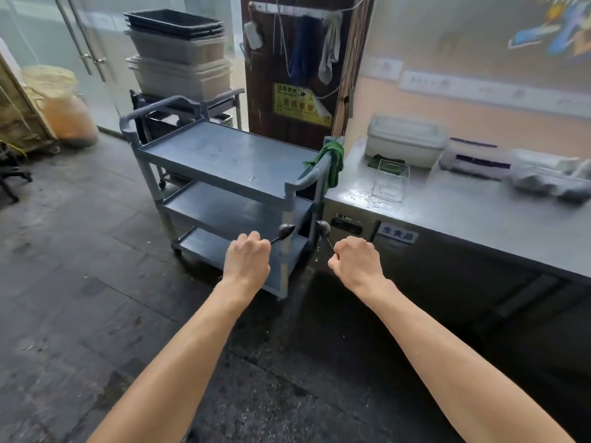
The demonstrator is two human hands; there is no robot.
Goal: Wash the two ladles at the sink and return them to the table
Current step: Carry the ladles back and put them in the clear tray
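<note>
The left hand (247, 258) is curled into a fist around the handle of one ladle (285, 232), whose dark bowl sticks out past the knuckles, up and to the right. The right hand (355, 259) is closed the same way around the second ladle (323, 227), its bowl rising to the left of the fist. Both arms reach forward at about the same height, so the two bowls sit near each other in the gap between the hands, held out over the floor and away from the body. That looks deliberate: drops hang below the right ladle and the dark floor beneath is speckled with wet, so holding them out lets the water fall clear.

No sink is in view. Ahead stands a grey cart (230, 155) with a green cloth (332, 161) draped over its handle post, and just beside it on the right runs a steel table (463, 215) with water beads near its left end, a clear container (390, 180) and a white lidded box (406, 142) behind. The ladles appear washed, so the step in hand is probably carrying them to that table; a bare patch at its near-left corner seems the natural place to set them.
</note>
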